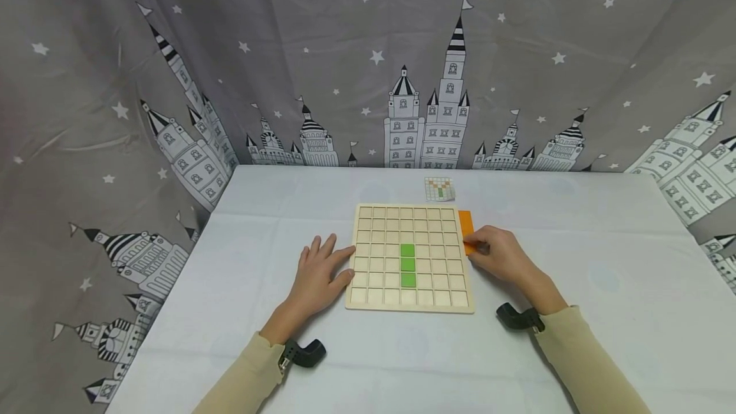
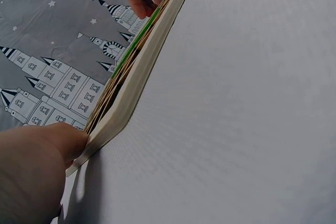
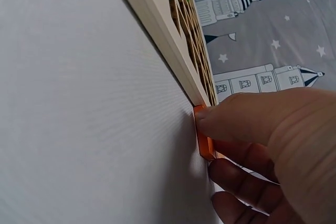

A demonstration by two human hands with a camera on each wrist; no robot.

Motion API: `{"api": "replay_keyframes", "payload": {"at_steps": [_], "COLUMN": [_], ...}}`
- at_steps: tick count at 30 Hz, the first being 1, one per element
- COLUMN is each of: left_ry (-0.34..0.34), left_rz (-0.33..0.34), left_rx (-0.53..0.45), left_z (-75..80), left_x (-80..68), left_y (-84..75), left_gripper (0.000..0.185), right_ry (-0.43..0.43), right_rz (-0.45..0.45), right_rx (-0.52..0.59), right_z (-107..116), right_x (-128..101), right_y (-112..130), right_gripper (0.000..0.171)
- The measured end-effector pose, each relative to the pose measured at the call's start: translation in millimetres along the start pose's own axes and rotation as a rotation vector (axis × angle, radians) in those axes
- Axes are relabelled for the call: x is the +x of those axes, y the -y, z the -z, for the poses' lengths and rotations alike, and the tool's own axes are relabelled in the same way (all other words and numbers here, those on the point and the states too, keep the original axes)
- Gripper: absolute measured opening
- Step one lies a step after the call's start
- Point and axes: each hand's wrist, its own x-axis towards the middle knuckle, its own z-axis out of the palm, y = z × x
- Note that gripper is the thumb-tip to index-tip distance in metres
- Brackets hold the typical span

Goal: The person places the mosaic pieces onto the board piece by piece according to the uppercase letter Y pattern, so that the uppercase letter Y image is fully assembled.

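Observation:
On the table lies a square wooden grid board (image 1: 352,304) with shallow square cells. Three green tiles (image 1: 408,264) fill a short column of cells in its middle. My left hand (image 1: 317,276) lies at the board's left side, its spread fingers relaxed and the thumb and index finger touching the edge. Against the right edge lies a flat orange strip (image 1: 466,223), as long as about three cells. The near end of that strip is pinched between the thumb and fingers of my right hand (image 1: 503,257); in the right wrist view, the thumb presses on the orange piece (image 3: 206,145).
Behind the board lies a small printed card (image 1: 439,189) with a grid pattern in orange and green. A white cloth covers the table (image 1: 276,197). A grey curtain (image 1: 322,30) with castles and stars hangs at the back and sides.

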Motion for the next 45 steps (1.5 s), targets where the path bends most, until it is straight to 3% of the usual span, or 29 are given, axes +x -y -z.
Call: {"api": "replay_keyframes", "payload": {"at_steps": [45], "left_ry": [0.004], "left_rz": [0.003], "left_rx": [0.010], "left_z": [-0.4], "left_x": [-0.3], "left_y": [0.6], "left_gripper": [0.044], "right_ry": [0.015], "right_rz": [0.004], "right_rx": [-0.015], "right_z": [-4.4], "right_x": [-6.4], "right_y": [2.4], "right_gripper": [0.023]}}
